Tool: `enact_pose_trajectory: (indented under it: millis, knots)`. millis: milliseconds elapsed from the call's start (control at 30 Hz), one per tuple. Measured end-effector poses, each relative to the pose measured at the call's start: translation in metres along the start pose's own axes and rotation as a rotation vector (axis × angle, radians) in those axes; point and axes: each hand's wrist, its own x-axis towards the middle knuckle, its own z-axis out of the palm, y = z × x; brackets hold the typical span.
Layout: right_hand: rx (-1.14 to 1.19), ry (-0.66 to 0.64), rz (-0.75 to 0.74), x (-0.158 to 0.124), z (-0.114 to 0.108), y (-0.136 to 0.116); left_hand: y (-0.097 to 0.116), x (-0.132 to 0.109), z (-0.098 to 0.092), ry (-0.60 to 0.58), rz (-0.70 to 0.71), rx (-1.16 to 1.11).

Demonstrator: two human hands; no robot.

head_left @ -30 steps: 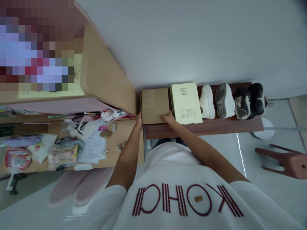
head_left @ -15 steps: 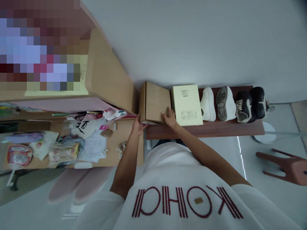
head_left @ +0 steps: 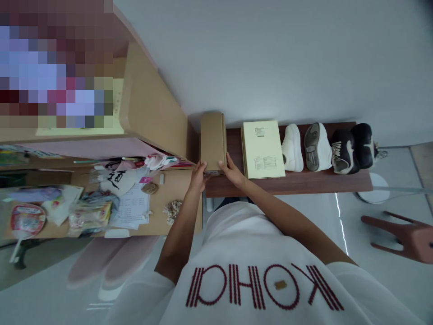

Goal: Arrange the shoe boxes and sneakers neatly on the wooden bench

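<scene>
Cardboard box, narrow face up, is at left end of wooden shelf. Grip: left hand and right hand clasp near corners, 1 each, likely for steadiness; shelf contact unclear.

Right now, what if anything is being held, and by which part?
The brown cardboard box is held by its near end: the left hand at the near left corner, the right hand at the near right corner.
</scene>
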Motion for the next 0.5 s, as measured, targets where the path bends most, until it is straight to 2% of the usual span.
enact_pose_trajectory:
  millis: [133,267,500]
  knots:
    - [-0.036,-0.002,0.011,-0.008,0.001,0.014,-0.012,-0.008,-0.004,0.012,0.013,0.005]
    - [-0.106,-0.002,0.007,-0.012,-0.002,0.017,-0.023,-0.005,-0.010,0.077,-0.049,-0.036]
    - [-0.206,-0.006,-0.075,-0.016,-0.017,0.013,-0.056,0.035,-0.014,0.136,-0.228,-0.001]
